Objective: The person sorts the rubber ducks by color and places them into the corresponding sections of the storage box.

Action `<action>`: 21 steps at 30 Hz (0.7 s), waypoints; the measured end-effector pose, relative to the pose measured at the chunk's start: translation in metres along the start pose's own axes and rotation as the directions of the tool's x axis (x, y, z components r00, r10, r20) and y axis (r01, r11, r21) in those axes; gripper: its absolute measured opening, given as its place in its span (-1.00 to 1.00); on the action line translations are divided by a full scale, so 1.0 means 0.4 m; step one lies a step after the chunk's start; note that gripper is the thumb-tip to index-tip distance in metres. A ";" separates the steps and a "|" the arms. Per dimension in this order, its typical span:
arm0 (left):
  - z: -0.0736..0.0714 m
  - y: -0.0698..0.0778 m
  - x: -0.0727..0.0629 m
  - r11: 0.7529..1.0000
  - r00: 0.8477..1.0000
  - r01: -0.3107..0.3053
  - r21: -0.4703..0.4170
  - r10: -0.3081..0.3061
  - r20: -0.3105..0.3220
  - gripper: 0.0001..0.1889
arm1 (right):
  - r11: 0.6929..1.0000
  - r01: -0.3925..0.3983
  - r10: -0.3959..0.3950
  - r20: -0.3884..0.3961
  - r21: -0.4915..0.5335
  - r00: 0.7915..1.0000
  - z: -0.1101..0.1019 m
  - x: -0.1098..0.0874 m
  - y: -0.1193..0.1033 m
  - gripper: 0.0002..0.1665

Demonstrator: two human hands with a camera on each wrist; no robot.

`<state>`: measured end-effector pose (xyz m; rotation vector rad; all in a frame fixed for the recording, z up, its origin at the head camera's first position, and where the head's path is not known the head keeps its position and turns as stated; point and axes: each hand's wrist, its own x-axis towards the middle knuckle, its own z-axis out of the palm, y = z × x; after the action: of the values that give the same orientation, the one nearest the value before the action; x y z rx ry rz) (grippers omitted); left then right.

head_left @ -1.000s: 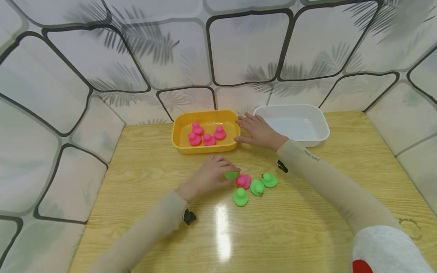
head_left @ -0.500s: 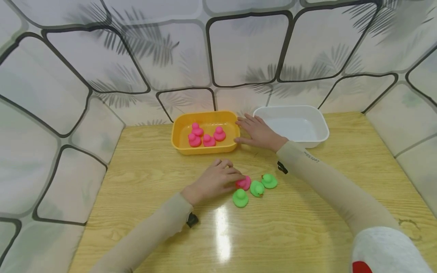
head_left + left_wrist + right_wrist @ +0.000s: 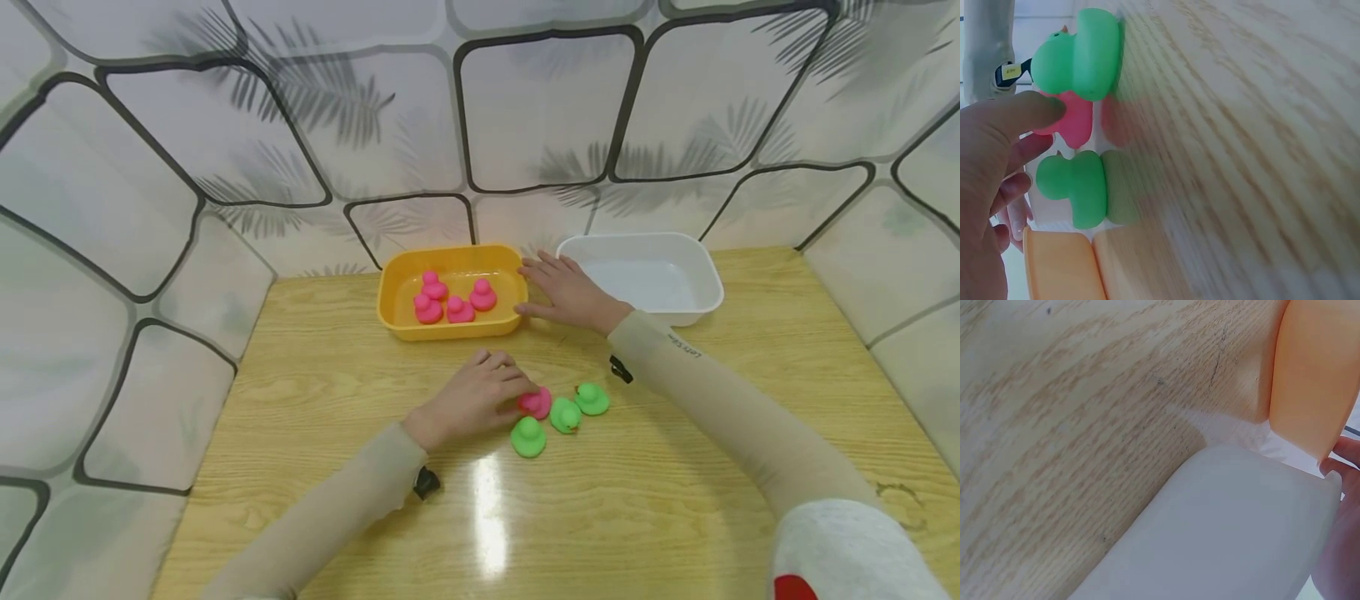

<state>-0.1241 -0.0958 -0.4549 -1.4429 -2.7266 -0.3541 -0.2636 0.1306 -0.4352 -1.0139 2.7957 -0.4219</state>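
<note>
Pink, round-headed toy duck (image 3: 538, 403) sits at the front of the left hand (image 3: 476, 396), whose grip cannot be judged; the right hand (image 3: 564, 289), fingers extended, touches an orange rectangular tray (image 3: 453, 332). Beneath is a glossy wood-grain table (image 3: 637, 500); behind, a whitish, black-lined wall (image 3: 547, 108).

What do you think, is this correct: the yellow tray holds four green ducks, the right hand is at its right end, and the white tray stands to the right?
Only the ducks' colour is wrong: the head view shows four pink ducks in the yellow tray. The right hand and the white tray are placed as you say.
</note>
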 end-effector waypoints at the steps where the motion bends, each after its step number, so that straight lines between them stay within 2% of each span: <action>1: 0.000 0.001 0.001 1.000 1.000 0.004 -0.011 -0.004 -0.002 -0.65 | 1.000 0.000 0.000 0.000 -0.002 1.000 0.000 0.000 0.000 -0.05; 11: -0.036 -0.004 0.010 0.988 0.998 0.057 -0.143 -0.061 -0.029 -0.62 | 1.000 0.003 -0.003 -0.001 -0.013 1.000 0.002 -0.003 0.002 -0.05; 21: -0.093 -0.037 0.008 0.983 0.995 0.084 -0.162 -0.091 -0.035 -0.56 | 1.000 0.011 -0.011 -0.007 -0.017 1.000 0.005 -0.002 0.007 -0.04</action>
<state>-0.1409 -0.1094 -0.4209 -1.3341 -2.7905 -0.6133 -0.2643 0.1327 -0.4378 -1.0332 2.8062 -0.4049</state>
